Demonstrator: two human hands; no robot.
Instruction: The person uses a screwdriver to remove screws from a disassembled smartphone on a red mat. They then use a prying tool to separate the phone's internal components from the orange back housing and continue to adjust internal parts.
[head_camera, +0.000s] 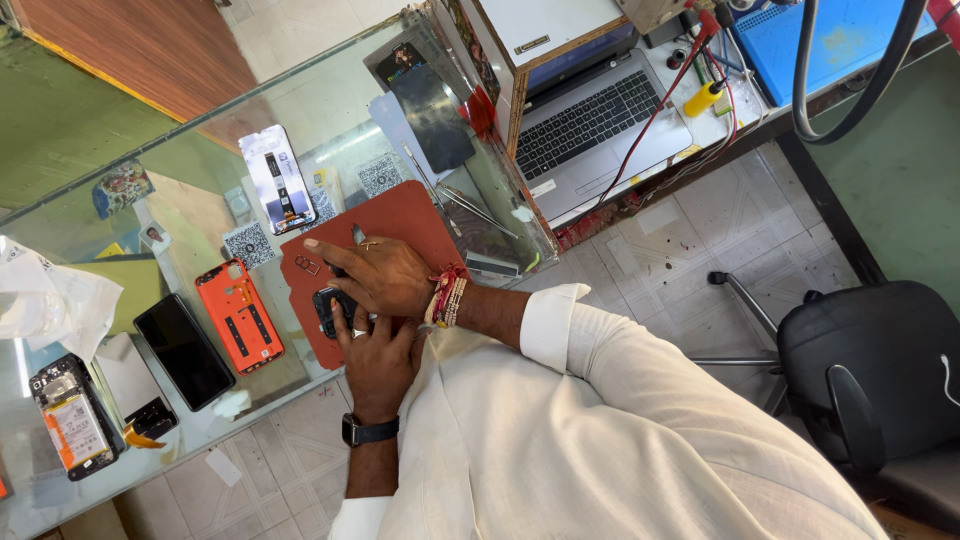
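Note:
My left hand (378, 352), with a black watch on its wrist, grips a small black device (328, 308) lying on a red-brown mat (405, 215). My right hand (378, 275), with thread bracelets at the wrist and a ring, lies across the top of the same device. Its index finger stretches left over the mat. A small dark tip (357, 234) shows above its knuckles; I cannot tell what it belongs to. A little metal part (308, 265) lies on the mat just left of the hands.
On the glass counter (330, 90) lie an orange phone frame (238, 315), a black phone (183, 350), an opened phone with its battery showing (70, 420), a white phone panel (278, 178) and tweezers (470, 205). A laptop (590, 125) with cables sits beyond. A black chair (880, 370) stands at right.

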